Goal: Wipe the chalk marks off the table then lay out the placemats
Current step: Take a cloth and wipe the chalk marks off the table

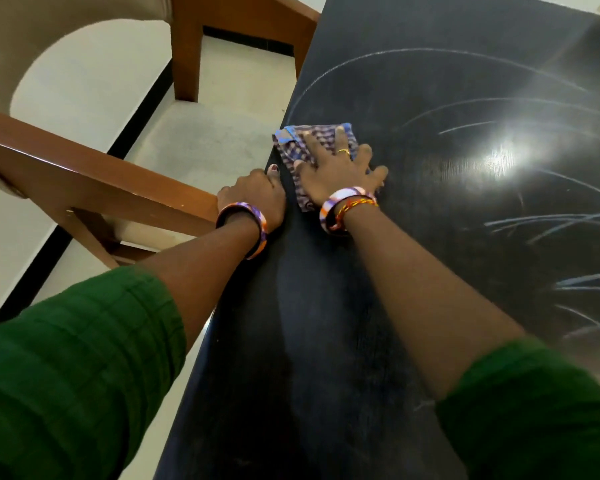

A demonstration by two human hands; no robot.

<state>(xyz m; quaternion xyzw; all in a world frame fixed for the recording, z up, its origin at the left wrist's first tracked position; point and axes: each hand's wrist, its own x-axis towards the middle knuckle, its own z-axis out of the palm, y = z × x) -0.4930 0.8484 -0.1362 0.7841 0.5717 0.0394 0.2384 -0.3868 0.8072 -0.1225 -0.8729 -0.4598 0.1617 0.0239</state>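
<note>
A black table (326, 323) runs from bottom centre to top right. White chalk marks (471, 109) curve across its far and right parts; the near strip looks smeared and dull. A checked blue and brown cloth (291, 143) lies flat near the table's left edge. My right hand (336, 168) presses on the cloth with fingers spread straight. My left hand (257, 194) grips the table's left edge beside the cloth, thumb on top and fingers hidden under the rim. No placemats are in view.
A wooden chair (94, 178) with a beige seat stands close to the table's left edge. Another wooden chair leg (186, 57) stands farther back on the pale tiled floor. A bright light glare (503, 155) shines on the tabletop.
</note>
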